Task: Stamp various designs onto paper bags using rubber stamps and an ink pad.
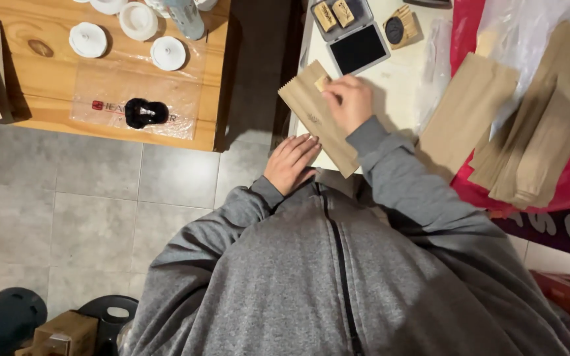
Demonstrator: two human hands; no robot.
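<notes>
Stamping a paper bag at the bench edge.

From the left: white lids (88, 39) and a black object on a plastic sleeve (145, 113) lie on the wooden side table (28, 99). The left hand (290, 163) rests flat, fingers together, on the near end of the paper bag (318, 118), which lies angled over the white bench (397, 72) edge. The right hand (348, 102) pinches a small wooden stamp (322, 83) onto the bag. Press straight down, evenly, without rocking. An ink pad (357, 48) sits beyond; a stack of bags (529, 125) lies right.
</notes>
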